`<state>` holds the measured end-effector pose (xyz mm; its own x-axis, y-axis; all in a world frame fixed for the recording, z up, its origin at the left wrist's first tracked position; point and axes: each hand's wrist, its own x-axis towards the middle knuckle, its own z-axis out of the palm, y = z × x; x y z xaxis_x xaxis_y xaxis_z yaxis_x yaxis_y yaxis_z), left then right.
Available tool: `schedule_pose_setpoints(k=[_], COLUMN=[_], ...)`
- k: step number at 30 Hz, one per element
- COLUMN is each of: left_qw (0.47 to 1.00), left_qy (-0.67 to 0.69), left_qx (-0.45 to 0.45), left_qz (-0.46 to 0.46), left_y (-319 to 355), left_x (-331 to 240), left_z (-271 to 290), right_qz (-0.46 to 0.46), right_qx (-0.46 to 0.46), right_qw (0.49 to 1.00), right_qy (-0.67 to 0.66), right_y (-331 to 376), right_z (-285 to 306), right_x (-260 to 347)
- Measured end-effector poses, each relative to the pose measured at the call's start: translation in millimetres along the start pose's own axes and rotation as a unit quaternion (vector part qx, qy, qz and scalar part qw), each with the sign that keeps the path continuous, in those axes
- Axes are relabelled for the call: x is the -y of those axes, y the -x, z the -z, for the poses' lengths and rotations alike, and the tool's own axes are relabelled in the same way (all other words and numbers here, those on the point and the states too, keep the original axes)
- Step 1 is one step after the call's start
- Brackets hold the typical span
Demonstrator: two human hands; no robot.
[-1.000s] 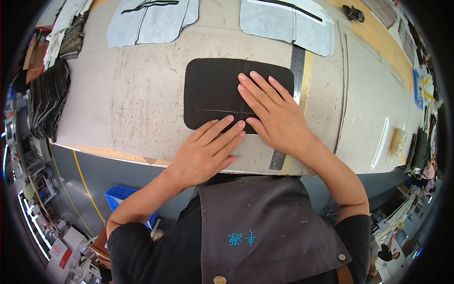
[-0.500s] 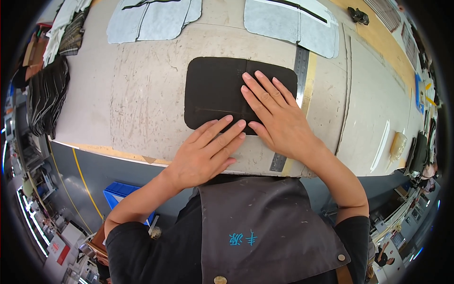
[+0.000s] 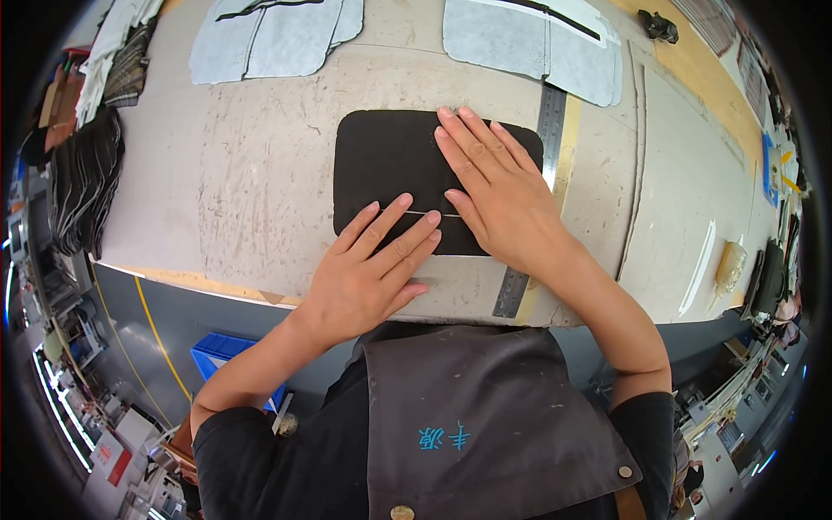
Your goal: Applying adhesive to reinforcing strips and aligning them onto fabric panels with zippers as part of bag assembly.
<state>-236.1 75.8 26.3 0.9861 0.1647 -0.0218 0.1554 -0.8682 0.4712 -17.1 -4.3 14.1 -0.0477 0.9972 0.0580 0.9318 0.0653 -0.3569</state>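
The left hand [image 3: 368, 269] lay flat and open, gripping nothing, its fingertips pressing the near edge of the black rounded panel [image 3: 390, 165] to pin it against the surface [image 3: 251, 173]. The right hand [image 3: 498, 191], also spread and grasping nothing, covered the panel's right half, holding it flat. Just right of that hand lay a steel ruler [image 3: 548, 130], within reach.

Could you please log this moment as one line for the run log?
left hand: flat on black rounded-rectangle leather piece | right hand: flat on it | steel ruler: partly under right hand | grey worn worktable
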Motion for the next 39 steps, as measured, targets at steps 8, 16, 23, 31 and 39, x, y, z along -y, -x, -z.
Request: schedule_pose_setpoints(k=[8,16,23,31,39], left_qw=[0.999,0.999,0.993,0.993,0.976], left_qy=[0.018,0.016,-0.060,0.072,-0.147], left_qx=[-0.037,-0.039,0.007,-0.076,-0.121], left_qz=[0.022,0.024,0.099,0.052,-0.102], left_y=[-0.4,0.4,-2.0,8.3,9.4], left_x=[-0.2,0.8,9.0,34.1,48.0], left_z=[-2.0,-0.4,2.5,13.0,18.8], right_qz=[0.001,-0.013,-0.004,-0.026,-0.014], right_qx=[0.010,0.013,0.012,-0.055,-0.036], right_qw=[1.000,0.999,1.000,0.996,0.994], right_qy=[-0.019,-0.030,0.017,-0.069,-0.106], right_y=[0.9,1.8,3.6,11.2,48.9], right_z=[-0.4,5.4,-0.9,1.2,14.4], right_x=[-0.8,3.0,2.7,-10.2,-3.4])
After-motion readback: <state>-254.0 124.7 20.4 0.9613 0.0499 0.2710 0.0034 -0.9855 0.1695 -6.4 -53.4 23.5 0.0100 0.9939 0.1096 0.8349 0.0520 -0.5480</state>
